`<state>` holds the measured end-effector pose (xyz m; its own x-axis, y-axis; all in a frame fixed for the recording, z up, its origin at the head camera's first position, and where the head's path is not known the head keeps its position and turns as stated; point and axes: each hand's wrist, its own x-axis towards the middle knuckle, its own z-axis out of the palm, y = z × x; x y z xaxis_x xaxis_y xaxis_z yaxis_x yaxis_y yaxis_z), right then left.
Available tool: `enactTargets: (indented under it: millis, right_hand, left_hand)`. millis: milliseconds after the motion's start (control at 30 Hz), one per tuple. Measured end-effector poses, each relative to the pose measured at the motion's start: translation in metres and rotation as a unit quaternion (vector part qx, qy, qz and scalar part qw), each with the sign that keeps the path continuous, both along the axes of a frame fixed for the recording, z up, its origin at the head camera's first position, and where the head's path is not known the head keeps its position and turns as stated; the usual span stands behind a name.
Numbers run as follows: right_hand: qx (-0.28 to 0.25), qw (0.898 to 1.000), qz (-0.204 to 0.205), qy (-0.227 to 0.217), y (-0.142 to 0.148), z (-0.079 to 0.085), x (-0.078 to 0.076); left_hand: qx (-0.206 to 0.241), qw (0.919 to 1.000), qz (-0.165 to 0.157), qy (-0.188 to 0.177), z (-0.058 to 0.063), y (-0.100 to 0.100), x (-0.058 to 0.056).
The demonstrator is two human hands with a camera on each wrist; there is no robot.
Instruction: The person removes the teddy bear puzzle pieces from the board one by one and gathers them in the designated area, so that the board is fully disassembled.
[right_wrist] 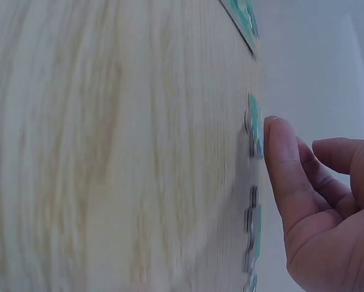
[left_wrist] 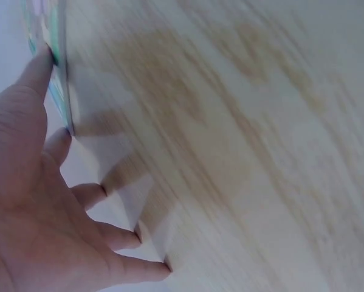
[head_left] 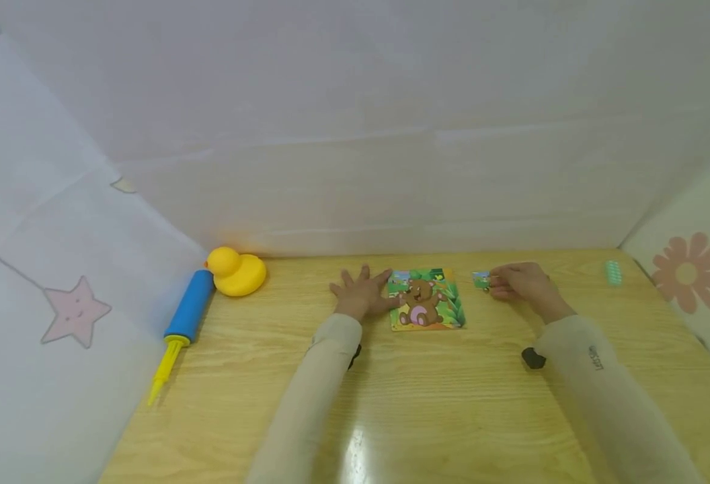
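Observation:
A square bear jigsaw puzzle [head_left: 424, 312] lies flat on the wooden table. At its left side my left hand [head_left: 360, 296] has its fingers spread, the thumb over the picture and the index fingertip at the corner. The left wrist view shows the other fingertips [left_wrist: 136, 239] on the tabletop. My right hand [head_left: 521, 286] is at the puzzle's right, over a small puzzle piece [head_left: 480, 279]. In the right wrist view a fingertip is close beside that puzzle piece [right_wrist: 256, 128], with the fingers loosely bent. More puzzle pieces [right_wrist: 253, 234] lie beneath this hand, mostly hidden in the head view.
A yellow toy duck [head_left: 237, 272] sits at the back left, beside a blue and yellow hand pump [head_left: 185, 316]. Toward the back right corner lies a small green item [head_left: 613, 273]. Fabric walls [head_left: 355, 188] border the wooden table [head_left: 421, 403].

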<state>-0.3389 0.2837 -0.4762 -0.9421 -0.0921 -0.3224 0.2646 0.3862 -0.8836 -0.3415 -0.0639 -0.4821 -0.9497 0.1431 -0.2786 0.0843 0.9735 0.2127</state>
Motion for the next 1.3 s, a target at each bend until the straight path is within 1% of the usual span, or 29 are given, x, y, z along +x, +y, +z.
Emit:
enactTargets:
  millis: [133,233,300,367,533,600,733,900,1033,1167,1300]
  right_hand:
    - [0.003,1.0,0.023,0.006,-0.009,-0.002,-0.001]
    - [0.007,0.999,0.034,-0.003,-0.018,-0.004,-0.002]
    - [0.005,0.999,0.036,-0.005,-0.023,-0.005,-0.005]
    - [0.007,0.999,0.041,-0.003,-0.029,-0.005,-0.006]
    - [0.006,0.999,0.049,0.007,-0.048,-0.007,-0.007]
    - [0.006,0.999,0.046,0.006,-0.055,-0.008,-0.008]
    - [0.033,0.998,0.058,0.014,-0.069,-0.011,-0.01]
    - [0.065,0.995,0.073,0.021,-0.08,-0.015,-0.012]
    - [0.065,0.995,0.074,0.014,-0.083,-0.017,-0.012]
    - [0.066,0.995,0.076,0.017,-0.083,-0.018,-0.012]
    - [0.067,0.995,0.076,0.02,-0.082,-0.018,-0.011]
  left_hand:
    - [-0.012,0.9999,-0.003,-0.004,0.003,0.009,0.003]
    - [-0.008,0.9999,-0.01,-0.007,0.008,0.018,0.008]
    - [-0.007,0.9998,-0.018,0.0,0.011,0.025,0.01]
    - [-0.006,0.9995,-0.027,0.013,0.011,0.031,0.011]
    - [-0.014,0.9978,-0.055,0.035,0.003,0.047,0.013]
    - [-0.002,0.9973,-0.063,0.038,0.0,0.053,0.015]
    - [0.004,0.9968,-0.073,0.034,-0.005,0.06,0.02]
    - [-0.004,0.9976,-0.068,0.015,-0.01,0.062,0.025]
    - [-0.01,0.9983,-0.057,0.001,-0.013,0.061,0.026]
    - [-0.021,0.9981,-0.058,-0.007,-0.015,0.061,0.026]
    - [-0.02,0.9978,-0.062,-0.01,-0.016,0.062,0.026]
